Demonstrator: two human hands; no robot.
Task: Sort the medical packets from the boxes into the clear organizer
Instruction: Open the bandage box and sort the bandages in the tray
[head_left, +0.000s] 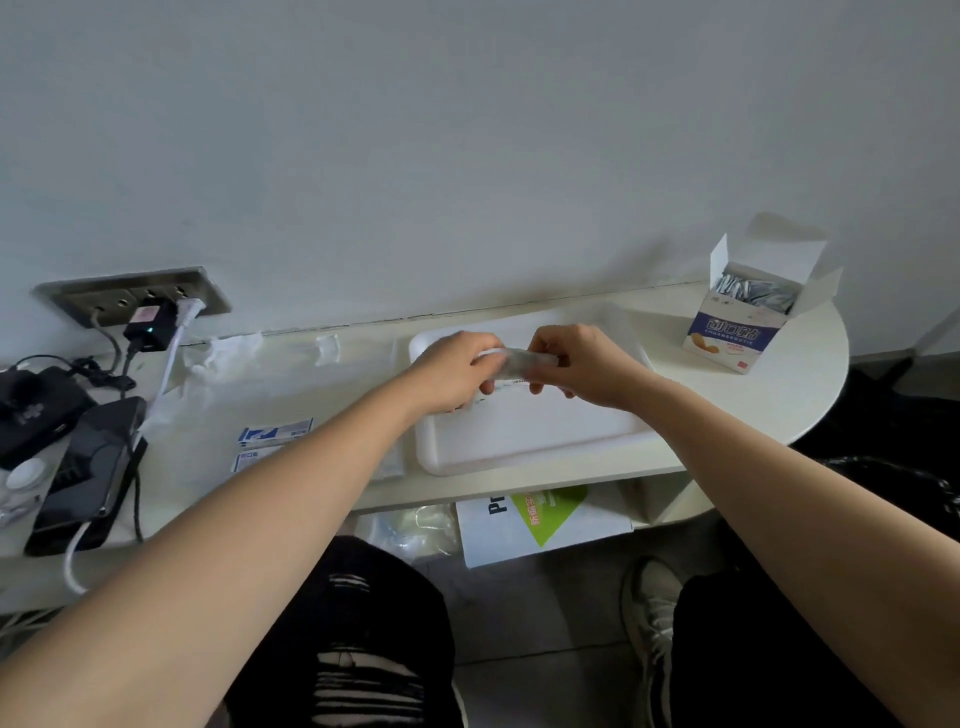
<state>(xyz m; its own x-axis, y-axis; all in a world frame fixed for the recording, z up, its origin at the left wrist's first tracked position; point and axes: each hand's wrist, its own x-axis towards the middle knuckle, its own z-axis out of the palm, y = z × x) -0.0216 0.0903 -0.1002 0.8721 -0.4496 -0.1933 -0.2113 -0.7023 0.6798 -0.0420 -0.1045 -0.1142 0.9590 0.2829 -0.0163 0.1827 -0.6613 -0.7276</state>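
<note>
White and slightly translucent, a small packet (519, 361) is stretched between both hands above the far half of a shallow white tray (519, 441). The left hand (457, 364) pinches its left end with curled fingers, and the right hand (576, 364) pinches its right end the same way. Any print on the packet is too blurred to read.

The tray lies on a pale table (753, 395) that runs along the wall. Well to the right of the tray, near the table's rounded end, stands an open box (737, 332) with its flaps up. Its blue band carries large white Chinese characters over a small Latin line that looks like "CHUANGKOUTIE". Silvery sachets (758, 293) fill its top.

Left of the tray, partly hidden by the left forearm, 2 flat blue-and-white cartons (275, 434) lie close together; their lettering is too small to make out.

At the far left a dark phone (88, 467) with a white cable rests on the table, below a metal socket plate (135, 293) with plugs in it. Under the table edge lies a white booklet (540, 519) with a green shape and a bold black "P".
</note>
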